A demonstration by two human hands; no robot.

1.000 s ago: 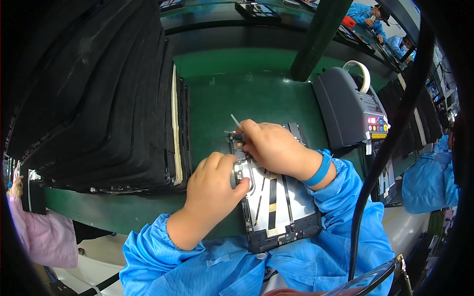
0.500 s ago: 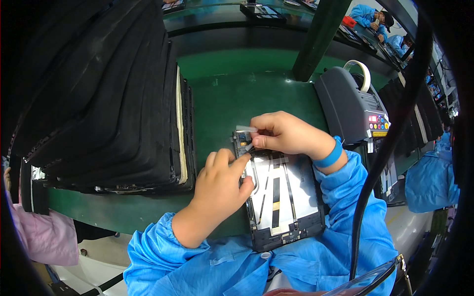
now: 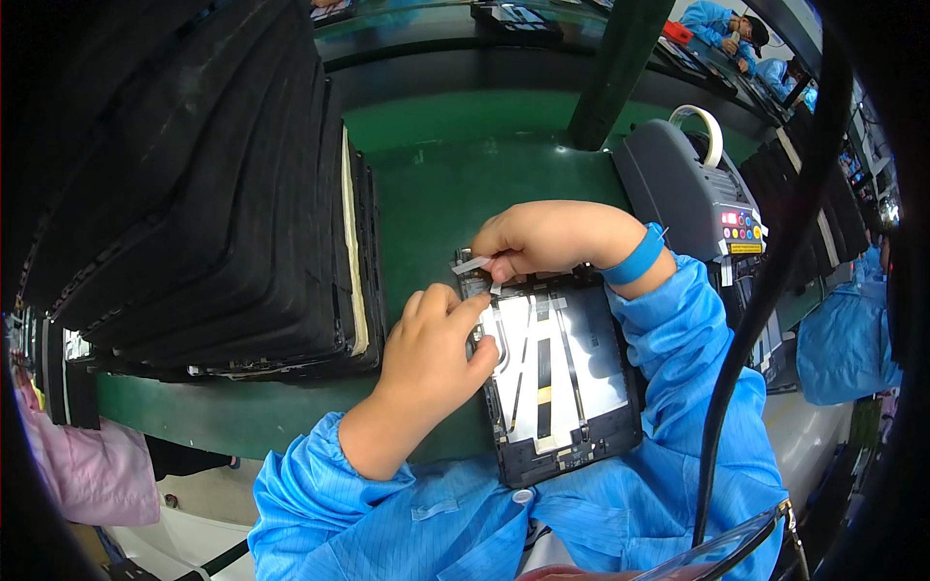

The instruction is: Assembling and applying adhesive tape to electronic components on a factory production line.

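A tablet (image 3: 603, 363) with its inside exposed lies tilted before me, its lower end close to my body. It shows a bright silver-white plate, dark flat cables and a black frame. My left hand (image 3: 426, 339) holds its upper left edge, with the thumb over the rim, the index fingertip by the corner and the other fingers curled and partly hidden. My right hand (image 3: 528, 242) pinches a short, whitish, see-through strip of tape (image 3: 472, 264) above that same corner. A small tape tab (image 3: 497, 288) sticks up just below the right fingertips.
A tall stack of black padded trays (image 3: 223, 213) stands on the green table (image 3: 465, 184) at left. At right are a grey tape dispenser (image 3: 678, 184) with a tape roll and a black cable (image 3: 746, 334) hanging close by. Co-workers (image 3: 727, 29) sit far right.
My right hand has shifted left and turned down over the tablet's upper left corner with the tape strip. My left hand has stayed almost in place. The view has shifted slightly.
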